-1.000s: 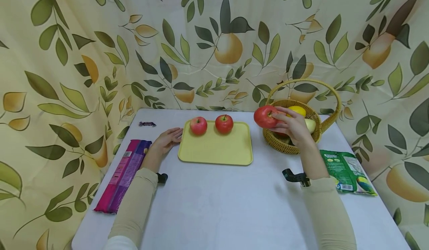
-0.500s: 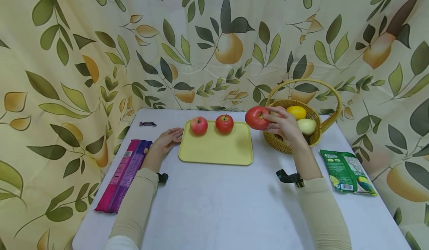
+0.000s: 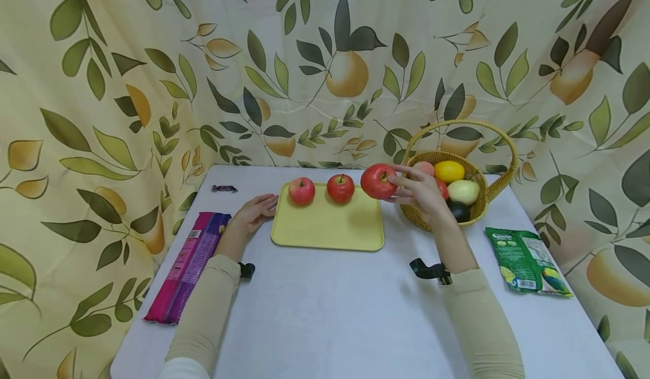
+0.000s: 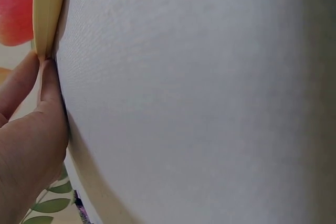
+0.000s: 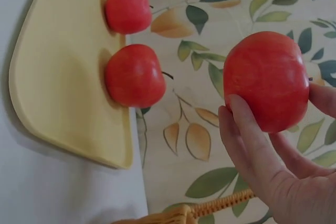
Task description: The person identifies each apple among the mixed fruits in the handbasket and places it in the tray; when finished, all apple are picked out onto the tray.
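In the head view, my right hand (image 3: 418, 193) holds a red apple (image 3: 377, 181) over the right end of a pale yellow tray (image 3: 325, 229). The right wrist view shows fingers and thumb around this apple (image 5: 266, 82), apart from the tray. Two more red apples, one on the left (image 3: 302, 191) and one on the right (image 3: 340, 188), sit along the tray's back part. My left hand (image 3: 252, 214) rests at the tray's left edge with extended fingers. Seen from the left wrist, the fingertips touch the tray's end (image 4: 48, 11).
A wicker basket (image 3: 479, 218) at right holds a lemon-like yellow fruit (image 3: 449, 171), a pale round one (image 3: 464, 192), a dark one (image 3: 459, 212) and reddish ones. A green packet (image 3: 528, 261) lies nearer right. Leftward are a pink-purple packet (image 3: 188, 269) and a small wrapped candy (image 3: 224, 188).
My right hand has carried the red apple left from above the basket to the tray's right end, uncovering more fruit in the basket. My left hand and the tray have stayed put.
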`<move>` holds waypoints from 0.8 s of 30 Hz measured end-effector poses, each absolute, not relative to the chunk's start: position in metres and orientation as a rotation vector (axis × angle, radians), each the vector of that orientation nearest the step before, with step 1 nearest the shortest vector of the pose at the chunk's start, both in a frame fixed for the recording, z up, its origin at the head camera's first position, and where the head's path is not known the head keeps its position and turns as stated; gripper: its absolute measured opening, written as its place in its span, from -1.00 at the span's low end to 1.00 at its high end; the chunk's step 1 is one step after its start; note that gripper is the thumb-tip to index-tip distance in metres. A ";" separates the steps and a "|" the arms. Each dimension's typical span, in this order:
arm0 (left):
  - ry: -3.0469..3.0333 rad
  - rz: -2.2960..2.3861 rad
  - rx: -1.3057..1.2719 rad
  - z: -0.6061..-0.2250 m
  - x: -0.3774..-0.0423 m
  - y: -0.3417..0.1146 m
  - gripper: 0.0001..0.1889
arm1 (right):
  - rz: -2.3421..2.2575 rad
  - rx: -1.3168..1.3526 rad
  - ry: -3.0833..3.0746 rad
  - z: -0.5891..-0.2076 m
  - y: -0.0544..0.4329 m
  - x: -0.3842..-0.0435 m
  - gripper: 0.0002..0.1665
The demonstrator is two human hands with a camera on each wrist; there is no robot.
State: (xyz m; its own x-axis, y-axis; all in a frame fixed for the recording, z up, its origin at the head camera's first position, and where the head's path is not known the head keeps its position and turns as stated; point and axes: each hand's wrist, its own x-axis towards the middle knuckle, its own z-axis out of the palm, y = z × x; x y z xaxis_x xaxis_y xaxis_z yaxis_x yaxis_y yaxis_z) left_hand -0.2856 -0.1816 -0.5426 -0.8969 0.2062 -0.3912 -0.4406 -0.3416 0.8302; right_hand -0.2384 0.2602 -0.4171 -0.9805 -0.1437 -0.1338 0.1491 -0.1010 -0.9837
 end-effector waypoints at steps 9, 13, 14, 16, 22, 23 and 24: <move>1.502 2.273 -0.313 -0.542 -0.286 -0.181 -0.17 | -2.156 0.045 1.943 -0.423 0.241 -0.244 -0.24; 1.488 2.270 -0.326 -0.541 -0.287 -0.181 -0.16 | -2.149 0.042 1.938 -0.426 0.232 -0.246 -0.24; 1.481 2.271 -0.330 -0.540 -0.287 -0.181 -0.16 | -2.149 0.039 1.936 -0.427 0.230 -0.247 -0.25; 1.465 2.273 -0.344 -0.539 -0.288 -0.181 -0.16 | -2.142 0.038 1.942 -0.428 0.226 -0.247 -0.26; 1.438 2.287 -0.382 -0.538 -0.287 -0.181 -0.16 | -2.111 0.029 1.922 -0.434 0.212 -0.249 -0.30; 1.433 2.292 -0.381 -0.538 -0.287 -0.181 -0.15 | -2.105 0.029 1.915 -0.435 0.209 -0.249 -0.31; 1.426 2.297 -0.378 -0.538 -0.287 -0.181 -0.15 | -2.095 0.029 1.913 -0.436 0.207 -0.249 -0.31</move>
State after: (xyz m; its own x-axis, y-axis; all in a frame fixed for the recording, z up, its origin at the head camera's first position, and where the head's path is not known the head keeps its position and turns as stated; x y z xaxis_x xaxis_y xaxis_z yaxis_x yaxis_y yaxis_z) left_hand -0.2866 -0.1810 -0.5385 -0.8798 0.1976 -0.4323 -0.4751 -0.3935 0.7871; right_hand -0.2490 0.2066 -0.4363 -0.9539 -0.2076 -0.2168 0.2347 -0.0657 -0.9698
